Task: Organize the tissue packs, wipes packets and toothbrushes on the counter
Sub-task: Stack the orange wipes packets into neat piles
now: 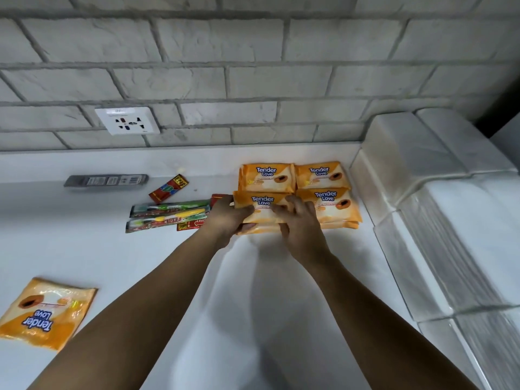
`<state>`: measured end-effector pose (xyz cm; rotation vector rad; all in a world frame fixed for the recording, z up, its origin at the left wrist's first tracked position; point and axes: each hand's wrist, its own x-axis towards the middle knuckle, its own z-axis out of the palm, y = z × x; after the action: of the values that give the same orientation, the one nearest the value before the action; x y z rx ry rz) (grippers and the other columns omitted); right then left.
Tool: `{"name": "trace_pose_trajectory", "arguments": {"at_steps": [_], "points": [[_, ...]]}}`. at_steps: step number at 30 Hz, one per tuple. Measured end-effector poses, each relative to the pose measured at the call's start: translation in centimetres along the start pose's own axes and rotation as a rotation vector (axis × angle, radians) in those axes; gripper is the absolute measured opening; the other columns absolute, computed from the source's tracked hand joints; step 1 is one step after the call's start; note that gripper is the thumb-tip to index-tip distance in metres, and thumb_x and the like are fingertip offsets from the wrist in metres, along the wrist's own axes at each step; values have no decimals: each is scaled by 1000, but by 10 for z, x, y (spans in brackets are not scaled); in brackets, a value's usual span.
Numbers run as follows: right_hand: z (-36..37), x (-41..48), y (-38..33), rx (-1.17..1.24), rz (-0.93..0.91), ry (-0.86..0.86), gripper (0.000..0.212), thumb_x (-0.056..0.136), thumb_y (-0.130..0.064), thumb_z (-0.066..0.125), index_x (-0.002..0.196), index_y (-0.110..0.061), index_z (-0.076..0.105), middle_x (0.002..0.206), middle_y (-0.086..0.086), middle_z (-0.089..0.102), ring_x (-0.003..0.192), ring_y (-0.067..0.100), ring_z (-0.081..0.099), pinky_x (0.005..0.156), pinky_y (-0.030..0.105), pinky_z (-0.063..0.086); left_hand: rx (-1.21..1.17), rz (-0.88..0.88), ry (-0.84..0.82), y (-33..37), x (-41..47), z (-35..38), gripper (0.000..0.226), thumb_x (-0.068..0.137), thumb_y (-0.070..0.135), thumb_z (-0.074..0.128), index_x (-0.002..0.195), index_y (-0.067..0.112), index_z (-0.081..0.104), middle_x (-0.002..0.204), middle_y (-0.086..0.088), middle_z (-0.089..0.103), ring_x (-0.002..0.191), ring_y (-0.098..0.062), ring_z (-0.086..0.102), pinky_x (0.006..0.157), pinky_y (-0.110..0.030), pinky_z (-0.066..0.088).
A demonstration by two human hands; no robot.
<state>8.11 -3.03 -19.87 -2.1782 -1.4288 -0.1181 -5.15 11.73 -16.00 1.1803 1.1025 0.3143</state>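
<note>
On counter [168, 263] — four gridded wipes packets [320, 175]

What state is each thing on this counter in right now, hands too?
Left hand: grips the front-left wipes packet at its left.
Right hand: grips the same packet, fingers on top.
Back wipes packets: lying flat, side by side.
Stray wipes packet: flat, apart at near left.
Toothbrushes: wrapped, lying side by side.
Tissue packs: stacked along the right.
</note>
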Motion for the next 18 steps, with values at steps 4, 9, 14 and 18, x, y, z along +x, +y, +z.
{"name": "trace_pose_trajectory", "arguments": {"at_steps": [4, 9, 14, 18], "points": [[12, -2, 11, -147, -84, 0, 48, 91, -20, 75, 138, -16, 66, 140, 13, 60, 127, 42, 53, 104, 57, 51, 634, 248, 113, -3, 2, 5, 60, 92, 32, 78, 144, 17, 51, 126, -5, 69, 105, -29, 71, 87, -42, 62], [20, -5, 11, -282, -113, -31, 50, 100, -37, 63, 146, -20, 57, 147, 11, 53, 135, 36, 48, 110, 52, 44, 941, 468, 279, -14, 0, 9, 67, 93, 44, 74, 149, 25, 44, 143, -16, 43, 125, -38, 54, 100, -49, 53], [21, -1, 9, -286, -76, -51, 49, 100, -37, 62, 146, -22, 56, 148, 11, 50, 135, 36, 47, 105, 51, 46, 1239, 697, 263, -31, -9, 9, 51, 93, 56, 68, 136, 29, 62, 140, -10, 58, 125, -38, 53, 96, -50, 53], [21, 1, 7, -271, -50, -73, 49, 101, -37, 59, 147, -22, 55, 149, 10, 49, 136, 35, 46, 107, 51, 45, 1247, 698, 195, -34, -16, 10, 52, 93, 50, 71, 139, 28, 61, 142, -7, 61, 126, -39, 56, 99, -50, 53]]}}
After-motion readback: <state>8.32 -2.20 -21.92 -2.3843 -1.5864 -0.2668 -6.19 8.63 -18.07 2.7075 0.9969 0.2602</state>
